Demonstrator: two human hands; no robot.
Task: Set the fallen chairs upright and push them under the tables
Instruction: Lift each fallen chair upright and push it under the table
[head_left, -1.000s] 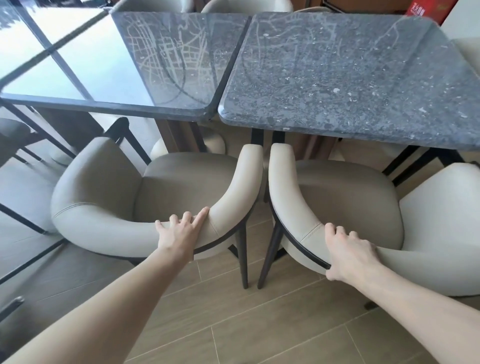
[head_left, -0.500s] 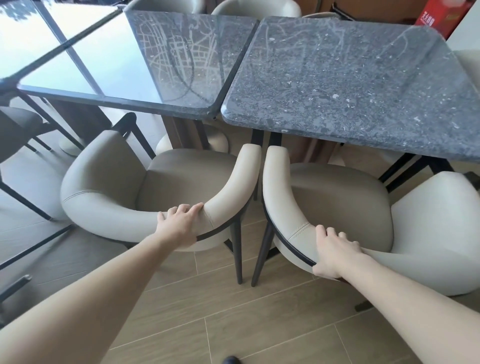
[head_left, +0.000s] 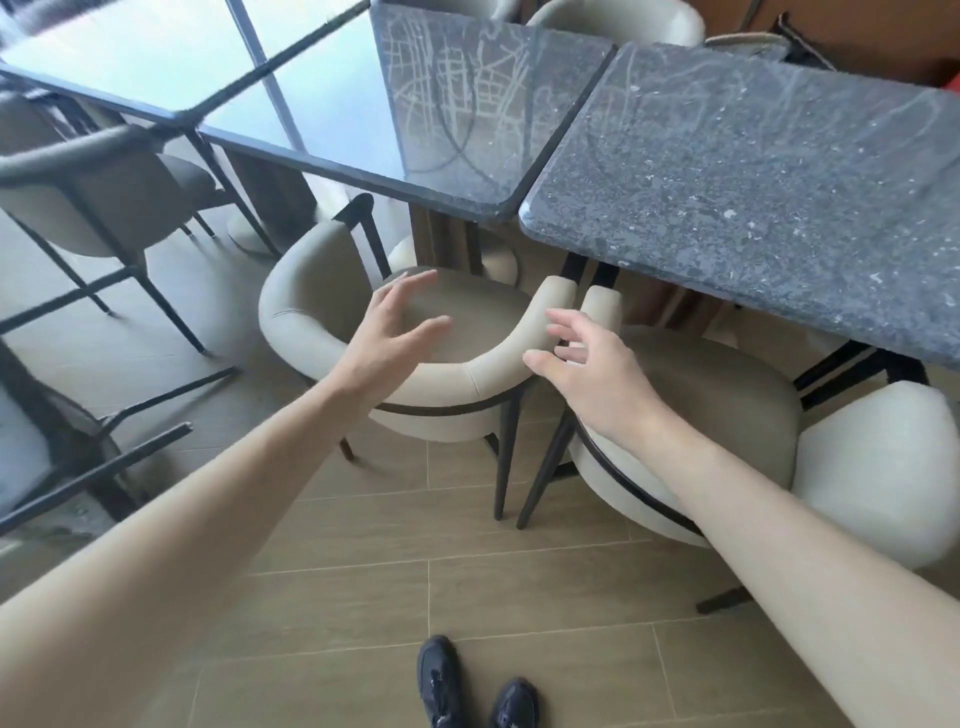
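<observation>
Both cream chairs, left chair and right chair, stand upright, fronts tucked under the tables at twelve o'clock. Left hand and right hand hover, fingers spread, gripping nothing; this pair looks done

No lettering, label, brand, number or sign can be read anywhere. The pale scribbled lines on the glossy table top beyond the left hand are reflections or marks, not writing.
</observation>
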